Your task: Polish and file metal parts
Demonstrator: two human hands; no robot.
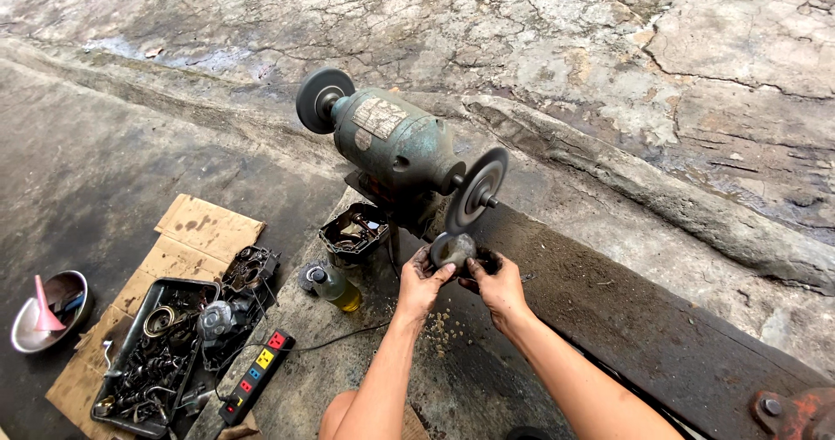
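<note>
A green bench grinder (396, 144) stands on a dark wooden beam (626, 310), with a wheel at each end. Both of my hands hold one small grey metal part (454, 249) just under the near wheel (476, 190). My left hand (422, 282) grips its left side, my right hand (496, 285) its right side. The part sits very close to the wheel's lower rim; I cannot tell whether they touch. My fingers are dark with grime.
A small tray of parts (352, 231) and a bottle of yellow liquid (335, 288) sit beside the grinder. A metal tray of engine parts (165, 353) lies on cardboard, with a power strip (257, 375) near it and a bowl with a pink funnel (48, 310) at far left.
</note>
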